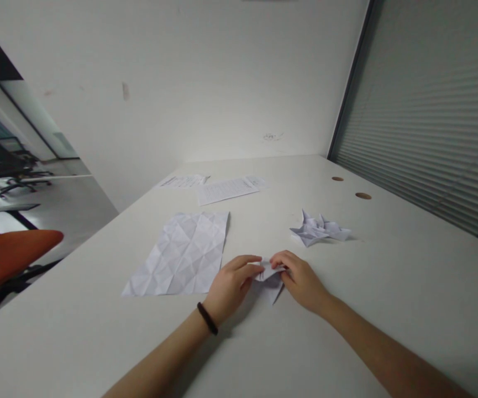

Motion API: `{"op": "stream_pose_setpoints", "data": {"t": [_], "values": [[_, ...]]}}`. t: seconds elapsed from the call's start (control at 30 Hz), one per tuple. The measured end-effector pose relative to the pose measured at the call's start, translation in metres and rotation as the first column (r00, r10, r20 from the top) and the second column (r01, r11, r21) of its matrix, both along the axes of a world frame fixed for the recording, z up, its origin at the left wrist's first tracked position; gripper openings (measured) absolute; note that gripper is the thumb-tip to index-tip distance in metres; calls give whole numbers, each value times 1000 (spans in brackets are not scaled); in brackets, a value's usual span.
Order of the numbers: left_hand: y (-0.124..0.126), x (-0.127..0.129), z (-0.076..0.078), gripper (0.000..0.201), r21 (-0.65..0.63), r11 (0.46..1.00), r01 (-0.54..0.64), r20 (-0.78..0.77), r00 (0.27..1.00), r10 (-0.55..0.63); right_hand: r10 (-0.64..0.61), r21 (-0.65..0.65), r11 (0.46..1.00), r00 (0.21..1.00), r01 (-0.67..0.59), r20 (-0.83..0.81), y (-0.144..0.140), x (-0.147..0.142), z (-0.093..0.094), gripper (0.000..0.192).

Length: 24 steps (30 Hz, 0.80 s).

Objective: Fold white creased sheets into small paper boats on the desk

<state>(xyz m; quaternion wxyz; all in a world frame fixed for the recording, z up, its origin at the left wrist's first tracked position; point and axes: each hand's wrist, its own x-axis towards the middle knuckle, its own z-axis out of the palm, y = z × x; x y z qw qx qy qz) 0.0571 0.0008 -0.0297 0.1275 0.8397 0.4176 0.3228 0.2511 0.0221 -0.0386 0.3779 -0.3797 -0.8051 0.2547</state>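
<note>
A small piece of folded white paper (268,271) is held between my two hands, just above the table or resting on it; I cannot tell which. My left hand (235,279), with a dark band at the wrist, pinches its left side. On the opposite side, the fingers of my right hand (299,277) grip the edge. A pointed flap hangs down toward me between the hands. Left of them lies a creased sheet of paper (184,254), spread flat with a grid of triangular fold lines. Beyond my right hand sits a folded paper model (318,228) with several pointed tips.
Printed sheets (230,189) lie farther back on the white table (388,309), with another printed page (184,181) to their left. Two round holes (363,195) pierce the tabletop at right, near the window blinds (429,132). An orange chair seat (12,260) stands beyond the left edge.
</note>
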Motion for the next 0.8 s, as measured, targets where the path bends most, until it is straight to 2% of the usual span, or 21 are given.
{"op": "stream_pose_setpoints", "data": {"t": [0.13,0.27,0.4,0.5,0.63,0.8], "values": [[3,-5,0,30,-67,996,66,-226,971,-79,59,35,997,982,-67,181,-1,7,6,32],[3,-8,1,29,-70,992,101,-287,951,-117,96,34,993,962,-109,257,-4,12,11,20],[1,-8,2,27,-75,993,95,-296,948,-113,107,9,994,963,-113,247,-1,14,9,16],[0,-6,2,25,-100,993,65,-242,966,-87,107,-23,994,964,-104,242,2,14,9,13],[3,-3,0,26,-197,980,-7,-102,995,-14,88,-44,996,972,-80,219,3,11,10,20],[10,-1,-9,18,-264,962,-65,119,988,99,-6,-65,998,990,16,142,5,3,4,21]]}}
